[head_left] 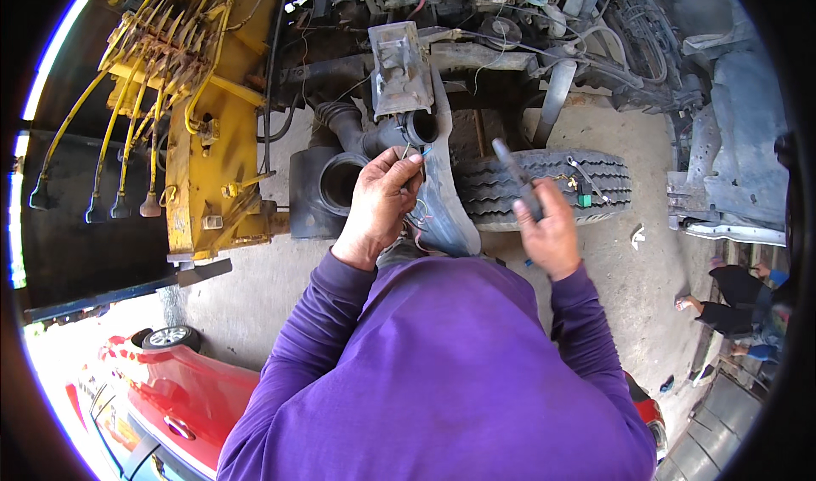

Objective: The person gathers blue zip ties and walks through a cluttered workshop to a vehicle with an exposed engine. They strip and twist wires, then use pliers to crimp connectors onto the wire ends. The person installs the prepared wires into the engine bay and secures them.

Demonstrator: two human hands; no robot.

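Note:
My left hand (384, 194) is closed in a pinch on thin wires (422, 152), with thumb against forefinger; a light blue bit shows at the fingertips. Loose thin wires also hang below it, beside a curved dark grey panel (448, 200). To the right, my right hand (551, 230) is wrapped around a dark grey rod-shaped tool (515, 173), which points up and to the left, apart from the wires. Its exact kind cannot be made out. Past that hand lies a black tyre (501, 194), with a green connector (585, 200) and a slim metal tool (588, 180) on top.
A yellow machine frame (195, 183) with levers stands at the left. Ahead are a dark open pipe (344, 179), a dusty metal box (401, 73) and vehicle chassis parts. A red car (183, 392) is behind at lower left. People sit at the far right.

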